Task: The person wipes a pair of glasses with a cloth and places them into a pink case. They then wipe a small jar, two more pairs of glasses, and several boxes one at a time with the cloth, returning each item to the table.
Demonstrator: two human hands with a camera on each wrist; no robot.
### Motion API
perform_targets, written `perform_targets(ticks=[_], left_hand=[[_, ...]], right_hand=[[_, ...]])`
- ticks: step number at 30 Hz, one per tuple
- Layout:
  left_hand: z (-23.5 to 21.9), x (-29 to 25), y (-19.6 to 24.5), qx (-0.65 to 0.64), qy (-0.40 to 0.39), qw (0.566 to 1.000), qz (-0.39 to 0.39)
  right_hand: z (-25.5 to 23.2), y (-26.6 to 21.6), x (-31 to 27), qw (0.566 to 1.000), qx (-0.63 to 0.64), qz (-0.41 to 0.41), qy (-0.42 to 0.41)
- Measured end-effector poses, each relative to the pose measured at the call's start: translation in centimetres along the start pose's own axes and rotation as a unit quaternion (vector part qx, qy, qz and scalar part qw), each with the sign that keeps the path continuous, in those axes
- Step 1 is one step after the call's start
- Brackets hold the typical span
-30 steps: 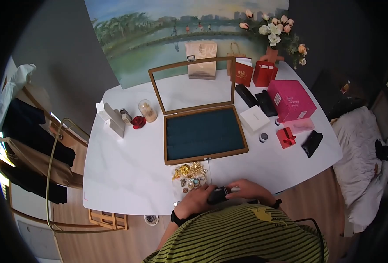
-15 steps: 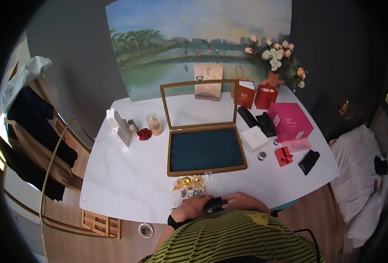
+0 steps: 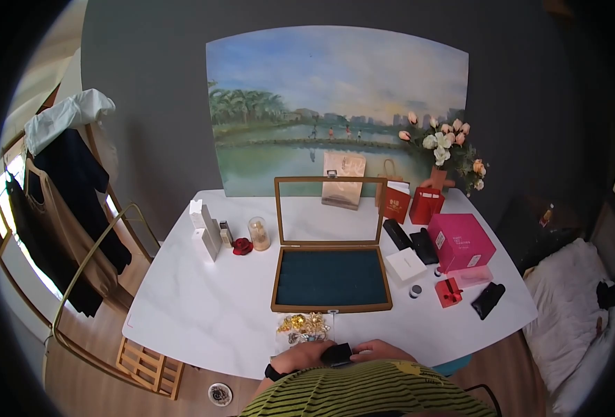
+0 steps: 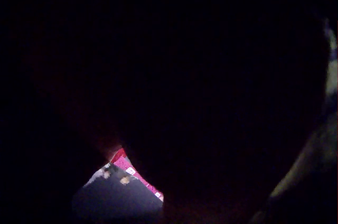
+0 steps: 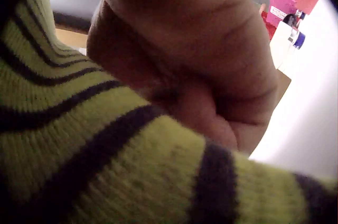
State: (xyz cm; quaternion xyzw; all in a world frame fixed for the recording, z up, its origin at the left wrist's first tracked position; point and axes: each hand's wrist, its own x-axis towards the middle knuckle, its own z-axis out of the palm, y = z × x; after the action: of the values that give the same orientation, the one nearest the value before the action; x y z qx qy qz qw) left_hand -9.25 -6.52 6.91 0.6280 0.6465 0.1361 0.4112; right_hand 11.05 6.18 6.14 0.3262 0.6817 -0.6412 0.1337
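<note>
In the head view my left hand [image 3: 299, 356] is at the table's front edge, gripping a small black object [image 3: 336, 354] whose exact kind I cannot tell. My right hand [image 3: 375, 349] meets its right end with the fingertips. The right wrist view shows that hand's fingers [image 5: 211, 113] curled inward, close to the striped shirt. Just beyond the left hand, gold and silver jewelry [image 3: 302, 324] lies piled on a white sheet. Behind it stands a wooden display case [image 3: 275, 288] with its glass lid raised and a dark teal lining. Darkness fills most of the left wrist view.
Left on the table are white boxes [image 3: 205, 236], a red rose [image 3: 242, 246] and a glass dome [image 3: 259, 235]. To the right sit a white box [image 3: 405, 265], a pink box [image 3: 463, 243], a red gift box [image 3: 449, 292] and black pouches [image 3: 488, 301]. Flowers [image 3: 443, 142] stand behind.
The head view has tilted up, so the table and hands appear lower in it. Both hands stay together at the black object near the body. More of the jewelry is hidden behind the left hand.
</note>
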Motion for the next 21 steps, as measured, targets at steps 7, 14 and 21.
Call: perform_targets(ticks=[7, 14, 21], left_hand=[[0.2, -0.1, -0.4, -0.010, 0.009, 1.000, -0.012], [1.2, -0.8, -0.4, -0.011, 0.052, 0.998, 0.034], [2.2, -0.3, -0.7, -0.023, 0.127, 0.991, 0.036]], right_hand=[[0.3, -0.5, -0.3, 1.000, -0.011, 0.010, 0.015], [0.4, -0.5, 0.0, 0.989, -0.115, -0.078, 0.039], [-1.4, 1.1, 2.4, 0.987, -0.056, -0.145, 0.049]])
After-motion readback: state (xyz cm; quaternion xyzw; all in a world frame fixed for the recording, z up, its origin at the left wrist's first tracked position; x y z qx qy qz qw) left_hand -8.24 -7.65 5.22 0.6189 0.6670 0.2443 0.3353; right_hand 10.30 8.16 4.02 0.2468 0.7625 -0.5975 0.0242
